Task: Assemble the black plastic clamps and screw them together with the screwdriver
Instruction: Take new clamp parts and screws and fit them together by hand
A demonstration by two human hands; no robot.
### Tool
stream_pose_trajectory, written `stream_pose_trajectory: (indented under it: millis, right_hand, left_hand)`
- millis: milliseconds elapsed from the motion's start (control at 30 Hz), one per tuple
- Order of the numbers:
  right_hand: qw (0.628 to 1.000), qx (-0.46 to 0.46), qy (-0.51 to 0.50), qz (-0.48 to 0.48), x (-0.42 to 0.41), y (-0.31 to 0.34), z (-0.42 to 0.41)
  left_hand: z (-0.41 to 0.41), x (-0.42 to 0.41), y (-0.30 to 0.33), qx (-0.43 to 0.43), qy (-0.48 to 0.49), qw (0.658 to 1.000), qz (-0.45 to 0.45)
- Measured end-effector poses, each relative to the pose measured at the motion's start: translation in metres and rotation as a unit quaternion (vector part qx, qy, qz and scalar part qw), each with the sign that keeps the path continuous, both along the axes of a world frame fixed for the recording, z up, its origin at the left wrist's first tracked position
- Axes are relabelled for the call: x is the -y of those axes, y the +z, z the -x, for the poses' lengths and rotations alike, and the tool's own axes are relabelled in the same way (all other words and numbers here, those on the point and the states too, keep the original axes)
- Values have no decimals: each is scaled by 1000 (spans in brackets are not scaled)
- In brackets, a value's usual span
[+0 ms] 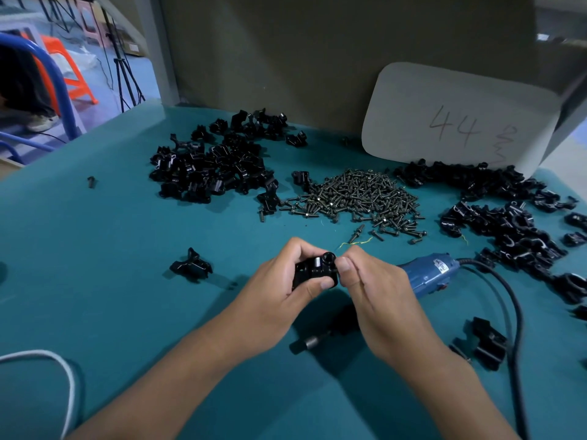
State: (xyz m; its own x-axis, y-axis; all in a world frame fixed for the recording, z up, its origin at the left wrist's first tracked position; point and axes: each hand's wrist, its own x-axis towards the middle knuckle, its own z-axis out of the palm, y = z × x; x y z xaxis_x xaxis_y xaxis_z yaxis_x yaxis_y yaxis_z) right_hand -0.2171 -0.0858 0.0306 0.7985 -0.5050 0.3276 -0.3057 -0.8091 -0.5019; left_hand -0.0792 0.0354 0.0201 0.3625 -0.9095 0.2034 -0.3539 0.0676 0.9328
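Clamp (314, 270) up off the table, wrapped in the left hand (279, 293), thumb across its front, fingers curled behind. Right hand (365, 281) comes in at its right edge, thumb and fingertips pressed together there; a screw between them? Can't tell. Looks light, rigid, glossy, probably a bit slick, so the flat sides under the left fingers are the place to hold. Black, blocky, a round socket poking up just above the thumb. Screwdriver (425, 274) lies just behind the right fingers, screws (359, 195) farther beyond.
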Motion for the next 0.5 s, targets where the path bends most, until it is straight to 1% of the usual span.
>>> stream_pose_trajectory:
  millis: [167,267,500]
  right_hand:
    - [997,-43,63,25,7,6,10]
    - [997,-34,62,30,6,7,8]
    - [997,-22,45,54,2,4,4]
  left_hand:
    - [-3,2,0,-40,-9,999,-2]
    - [-2,3,-1,-64,-23,998,0]
    - [-1,1,2,-73,-34,997,5]
